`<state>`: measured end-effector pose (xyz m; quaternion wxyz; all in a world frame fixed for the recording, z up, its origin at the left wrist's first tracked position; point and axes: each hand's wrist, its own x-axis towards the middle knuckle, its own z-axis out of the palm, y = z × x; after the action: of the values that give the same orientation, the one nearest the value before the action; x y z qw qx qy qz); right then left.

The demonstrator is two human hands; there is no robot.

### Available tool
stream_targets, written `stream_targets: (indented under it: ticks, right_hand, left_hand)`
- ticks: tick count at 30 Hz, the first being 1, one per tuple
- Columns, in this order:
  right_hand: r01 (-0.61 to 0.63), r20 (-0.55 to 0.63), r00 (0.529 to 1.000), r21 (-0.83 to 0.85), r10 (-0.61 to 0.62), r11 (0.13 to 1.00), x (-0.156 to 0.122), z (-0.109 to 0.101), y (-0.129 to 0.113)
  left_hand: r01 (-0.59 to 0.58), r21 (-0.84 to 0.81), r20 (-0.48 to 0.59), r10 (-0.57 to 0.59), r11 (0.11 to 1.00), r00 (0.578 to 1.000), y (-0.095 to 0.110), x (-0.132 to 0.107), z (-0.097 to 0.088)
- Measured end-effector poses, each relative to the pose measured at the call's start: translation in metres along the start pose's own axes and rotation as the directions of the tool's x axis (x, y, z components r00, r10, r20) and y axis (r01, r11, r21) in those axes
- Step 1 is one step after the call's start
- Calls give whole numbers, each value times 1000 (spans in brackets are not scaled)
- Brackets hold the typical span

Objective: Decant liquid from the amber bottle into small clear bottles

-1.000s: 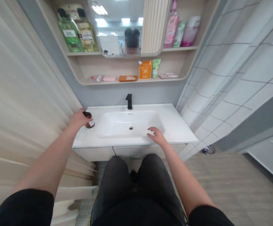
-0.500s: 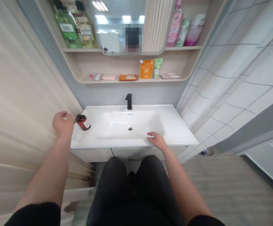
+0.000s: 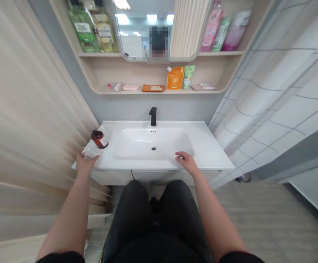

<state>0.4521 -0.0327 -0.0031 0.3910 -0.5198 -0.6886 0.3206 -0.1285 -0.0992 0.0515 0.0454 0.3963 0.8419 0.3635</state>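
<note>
My left hand (image 3: 85, 163) is at the front left corner of the white counter, thumb and fingers spread apart. Between and just beyond its fingertips lies a clear, see-through item (image 3: 92, 151), whose kind I cannot make out; whether the fingers touch it is unclear. Right behind that stands a brown bottle (image 3: 100, 140) with a dark cap and a white label. My right hand (image 3: 186, 163) hovers over the front right rim of the white sink (image 3: 137, 146), fingers loosely bent and apart, with nothing visible in them.
A black faucet (image 3: 153, 117) rises behind the basin. Above, a shelf (image 3: 137, 92) carries an orange pouch (image 3: 175, 78), a green tube (image 3: 188, 77) and small packs, below a mirror (image 3: 137, 36). A pale curtain (image 3: 38, 109) hangs close on the left, a white one (image 3: 257, 91) on the right.
My left hand has come down and right from beside the curtain to the clear item, its fingers spreading. My right hand has barely moved. The view has shifted slightly.
</note>
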Motion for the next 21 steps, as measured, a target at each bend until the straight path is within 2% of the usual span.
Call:
stream_targets:
  ticks: [3, 6, 8, 9, 12, 15, 17, 19, 21]
  right_hand:
    - [2, -20, 1000, 14, -2, 1000, 0, 0, 1]
    - [2, -45, 999, 7, -2, 1000, 0, -2, 2]
    - [-3, -85, 996, 8, 4, 1000, 0, 0, 0]
    - [-1, -108, 994, 19, 3, 1000, 0, 4, -4]
    - [40, -101, 995, 129, -27, 991, -8, 31, -23]
    - [47, 53, 996, 330, -68, 943, -21, 71, -50]
    - [10, 124, 990, 394, -64, 919, -29, 92, -64]
    - [-7, 90, 996, 389, -30, 921, -32, 100, -69]
    - [-15, 48, 999, 380, -4, 925, -32, 94, -68]
  left_hand:
    - [100, -59, -83, -105, 993, 991, -8, -6, 0]
    - [53, -78, -170, -65, 996, 983, -5, -28, 6]
    - [-27, -137, -152, 6, 990, 988, 11, -55, 17]
    - [-65, -186, -110, 45, 980, 993, 23, -71, 25]
    - [-200, -375, 13, 221, 905, 975, 72, -131, 57]
    - [-308, -489, 115, 410, 816, 905, 122, -188, 88]
    - [-369, -513, 161, 509, 775, 846, 146, -214, 103]
    - [-376, -561, 237, 578, 737, 781, 159, -224, 111]
    - [-319, -639, 340, 629, 700, 699, 163, -222, 115]
